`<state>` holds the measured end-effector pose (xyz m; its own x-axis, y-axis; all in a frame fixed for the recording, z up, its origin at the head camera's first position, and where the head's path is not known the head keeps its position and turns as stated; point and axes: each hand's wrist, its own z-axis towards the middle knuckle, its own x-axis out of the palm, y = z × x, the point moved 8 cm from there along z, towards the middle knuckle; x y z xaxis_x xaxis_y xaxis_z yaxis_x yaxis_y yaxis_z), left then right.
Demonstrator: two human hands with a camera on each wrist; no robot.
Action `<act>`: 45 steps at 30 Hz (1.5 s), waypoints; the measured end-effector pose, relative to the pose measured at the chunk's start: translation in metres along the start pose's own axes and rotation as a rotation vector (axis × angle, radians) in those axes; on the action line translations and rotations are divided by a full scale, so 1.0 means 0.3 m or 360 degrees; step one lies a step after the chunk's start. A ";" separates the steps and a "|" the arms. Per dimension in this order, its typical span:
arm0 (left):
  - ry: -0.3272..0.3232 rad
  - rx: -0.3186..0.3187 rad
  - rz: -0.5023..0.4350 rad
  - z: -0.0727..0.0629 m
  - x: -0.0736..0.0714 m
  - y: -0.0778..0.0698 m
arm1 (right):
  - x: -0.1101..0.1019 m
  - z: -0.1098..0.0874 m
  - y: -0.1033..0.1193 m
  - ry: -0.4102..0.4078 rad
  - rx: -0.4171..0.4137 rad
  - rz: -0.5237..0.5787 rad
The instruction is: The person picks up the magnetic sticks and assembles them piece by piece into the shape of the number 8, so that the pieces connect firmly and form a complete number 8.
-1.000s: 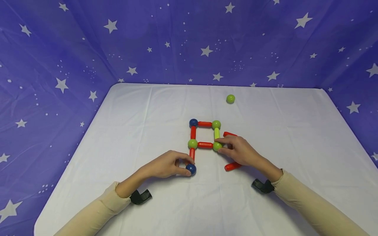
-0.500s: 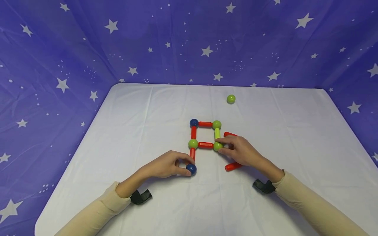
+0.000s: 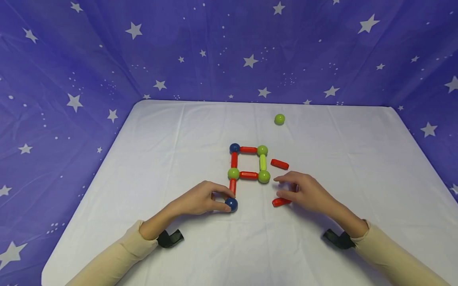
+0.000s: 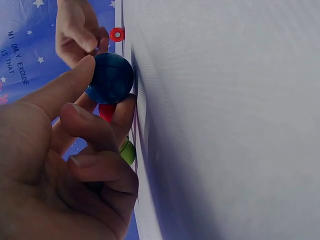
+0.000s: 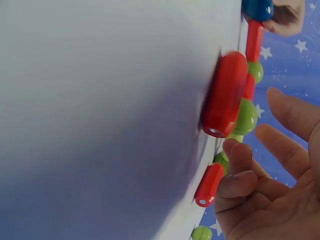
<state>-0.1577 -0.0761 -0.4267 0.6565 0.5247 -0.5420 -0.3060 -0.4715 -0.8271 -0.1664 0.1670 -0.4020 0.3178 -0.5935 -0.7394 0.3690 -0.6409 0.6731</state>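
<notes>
My left hand (image 3: 204, 198) pinches a blue ball (image 3: 231, 205) between thumb and fingers; the left wrist view shows the same blue ball (image 4: 113, 78) close up. A red rod (image 3: 233, 186) joins that ball to a green ball (image 3: 233, 174), the near left corner of a square of rods and balls. The square's other corners are a blue ball (image 3: 234, 148), a green ball (image 3: 262, 150) and another green ball (image 3: 264, 176). My right hand (image 3: 304, 191) holds nothing, its fingers apart, above a loose red rod (image 3: 280, 202) that it partly covers.
A second loose red rod (image 3: 280, 164) lies right of the square, beside its green rod (image 3: 262, 162). Farther back sits a loose green ball (image 3: 280, 119). The table (image 3: 150, 135) wears a white cloth, with a purple star-patterned curtain (image 3: 229, 51) behind.
My right hand has let go of the near right green ball and moved right and toward me, uncovering the far loose red rod. My left hand stays on its blue ball.
</notes>
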 end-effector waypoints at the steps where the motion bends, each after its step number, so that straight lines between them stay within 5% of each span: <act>1: -0.0003 0.0004 0.0005 0.000 0.000 -0.001 | 0.002 -0.010 0.000 0.0001 -0.0007 0.0004; 12: -0.0007 0.0003 0.0014 -0.005 0.001 -0.007 | 0.013 -0.062 0.000 0.0035 0.0007 0.0022; 45: 0.0019 -0.0019 -0.0036 0.001 0.004 -0.001 | 0.055 -0.067 -0.032 0.0069 0.0046 0.0051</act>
<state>-0.1571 -0.0753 -0.4271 0.6712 0.5270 -0.5213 -0.2829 -0.4680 -0.8372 -0.1472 0.1733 -0.4209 0.3670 -0.5928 -0.7168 0.3328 -0.6359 0.6963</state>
